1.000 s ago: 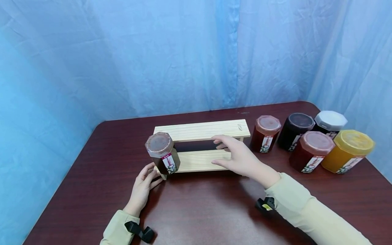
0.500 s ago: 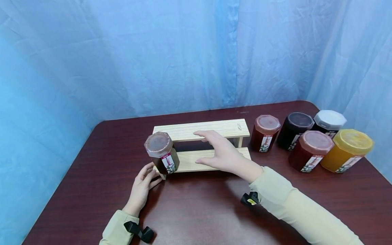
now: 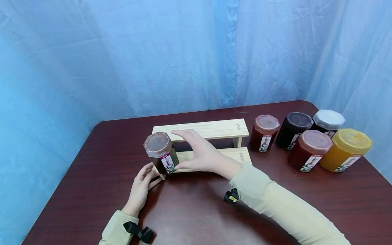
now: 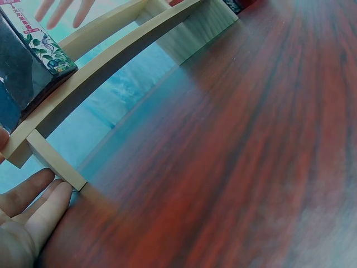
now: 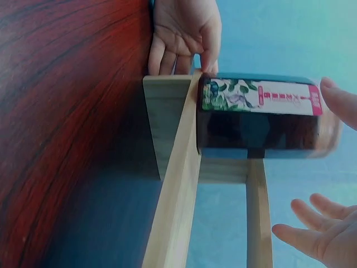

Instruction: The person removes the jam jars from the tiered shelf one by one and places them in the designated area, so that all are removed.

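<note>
A dark jam jar (image 3: 159, 146) with a clear lid and pink-and-white label stands at the left end of the lower shelf of a pale two-tier wooden rack (image 3: 211, 130). My left hand (image 3: 139, 190) holds that end of the rack. In the left wrist view its thumb is at the shelf corner and its fingers (image 4: 47, 215) are against the short leg. Over the lower shelf, my right hand (image 3: 203, 153) spreads thumb and fingers at the jar's right side. The right wrist view has the jar (image 5: 262, 134) between thumb and fingers, with a gap to the fingers.
To the rack's right stand several similar jars: a red one (image 3: 264, 134), a dark one (image 3: 294, 132), a white-lidded one (image 3: 329, 120), another red one (image 3: 310, 151) and a yellow one (image 3: 346, 151). Blue curtains (image 3: 171, 58) hang behind the dark red table (image 3: 92, 180).
My right hand has moved left along the rack to the jar, its fingers staying apart. My left hand and the jars have kept their places.
</note>
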Demonstrator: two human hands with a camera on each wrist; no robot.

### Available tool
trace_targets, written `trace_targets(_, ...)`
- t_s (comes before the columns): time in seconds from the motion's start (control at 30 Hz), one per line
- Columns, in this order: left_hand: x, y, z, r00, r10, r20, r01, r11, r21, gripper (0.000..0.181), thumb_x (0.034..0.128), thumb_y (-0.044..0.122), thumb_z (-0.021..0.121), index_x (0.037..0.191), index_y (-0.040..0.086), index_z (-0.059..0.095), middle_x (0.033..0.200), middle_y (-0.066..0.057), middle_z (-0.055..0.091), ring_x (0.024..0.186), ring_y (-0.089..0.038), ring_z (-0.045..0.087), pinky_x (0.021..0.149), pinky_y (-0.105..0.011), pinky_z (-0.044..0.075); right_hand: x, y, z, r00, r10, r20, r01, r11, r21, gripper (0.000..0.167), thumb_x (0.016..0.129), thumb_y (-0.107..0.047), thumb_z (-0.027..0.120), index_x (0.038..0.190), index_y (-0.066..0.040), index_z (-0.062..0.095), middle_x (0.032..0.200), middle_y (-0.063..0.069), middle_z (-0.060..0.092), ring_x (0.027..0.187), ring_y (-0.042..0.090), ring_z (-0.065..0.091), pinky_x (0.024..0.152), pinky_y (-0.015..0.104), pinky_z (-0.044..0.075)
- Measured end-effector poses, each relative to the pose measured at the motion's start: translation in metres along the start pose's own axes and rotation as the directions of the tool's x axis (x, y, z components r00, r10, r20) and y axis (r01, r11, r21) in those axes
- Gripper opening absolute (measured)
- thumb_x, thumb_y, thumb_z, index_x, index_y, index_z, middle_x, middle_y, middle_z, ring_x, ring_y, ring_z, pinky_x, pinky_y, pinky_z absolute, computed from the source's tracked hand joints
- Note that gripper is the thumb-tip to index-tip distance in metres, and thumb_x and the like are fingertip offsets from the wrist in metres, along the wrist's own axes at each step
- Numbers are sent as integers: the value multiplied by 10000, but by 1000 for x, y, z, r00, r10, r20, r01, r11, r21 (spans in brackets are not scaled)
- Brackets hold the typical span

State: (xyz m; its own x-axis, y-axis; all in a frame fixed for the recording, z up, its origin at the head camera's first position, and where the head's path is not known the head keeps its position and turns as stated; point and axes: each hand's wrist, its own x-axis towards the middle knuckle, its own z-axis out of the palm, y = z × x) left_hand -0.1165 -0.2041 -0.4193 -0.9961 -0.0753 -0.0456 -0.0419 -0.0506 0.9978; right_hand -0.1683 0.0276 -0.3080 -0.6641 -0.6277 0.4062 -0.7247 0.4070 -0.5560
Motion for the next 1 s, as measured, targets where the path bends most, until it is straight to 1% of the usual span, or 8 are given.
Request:
trace_targets(0.17,1,-2,-1,1000,18,8,-18,1000,-3,326,1006,137,430,1310,20,413,1065,15,531,929,-53,604,818,-239,536,5,-4,7,1000,0,20,0,1000,19,932,665,-301,868,1430,-124,365,1382,100,440,1297,217,399,1071,399,381)
trace_targets(0.23,1,-3,-2,1000,21,9,-21,1000,-5,305,1005,141,435,1295,47,432,1065,17,535,929,-56,607,816,-239,538,7,-4,10,1000,1,23,-1,1000,25,939,659,-303,872,1431,-135,364,1384,88,435,1297,203,395,1073,388,380)
trace_targets(0.37,1,-5,-3,1000,25,7,-25,1000,-14,236,998,143,448,1231,142,486,1052,28,550,920,-63,614,809,-241,542,11,-5,14,1000,-8,28,7,999,39,929,661,-300,872,1429,-160,369,1375,71,435,1281,185,401,1063,367,392)
trace_targets(0.47,1,-5,-3,999,36,13,-36,999,-20,219,998,147,449,1211,163,498,1040,38,559,915,-61,617,807,-238,543,13,-6,17,999,-10,41,8,998,56,880,669,-279,868,1409,-174,404,1335,67,445,1239,180,426,1040,361,412)
trace_targets(0.6,1,-5,-3,998,53,19,-53,998,-22,248,1001,149,449,1244,110,482,1033,39,560,912,-57,619,807,-237,543,13,-6,21,997,19,72,-24,998,60,816,685,-266,859,1380,-194,438,1303,67,440,1198,175,447,1018,357,426)
trace_targets(0.73,1,-3,-2,998,54,17,-54,998,-22,270,999,150,455,1259,80,472,1032,41,561,906,-57,618,805,-236,544,13,-5,24,995,40,88,-46,997,67,813,697,-256,851,1387,-197,425,1313,74,440,1209,176,443,1023,357,420)
trace_targets(1.0,1,-3,-2,999,44,16,-44,999,-14,288,1001,135,444,1275,48,449,1042,30,550,911,-56,614,809,-237,541,12,0,33,998,12,59,-18,996,91,816,706,-214,845,1382,-154,392,1337,73,465,1252,184,439,1057,354,393)
